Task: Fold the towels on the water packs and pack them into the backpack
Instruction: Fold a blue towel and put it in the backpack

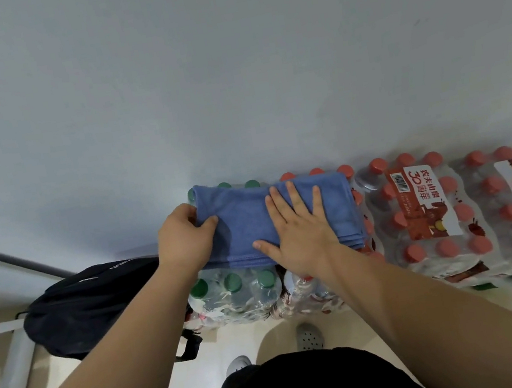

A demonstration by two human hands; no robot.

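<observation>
Blue towel (242, 224) on water packs (235, 295); label (422, 200) probably 农夫山泉 30周年.

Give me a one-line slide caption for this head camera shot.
Left hand grips the blue towel at its left edge, right hand presses it flat on the water packs; black backpack beside them.

The scene is being viewed through one wide-angle camera worn on the head, which is being aimed forward and steeply down. The water packs (421, 217) are being framed at close range just below centre. The left hand (182, 240) and right hand (300, 233) are being seen from above, with the forearms entering from the bottom corners. The upper half is being filled by a grey wall (226, 63).
</observation>
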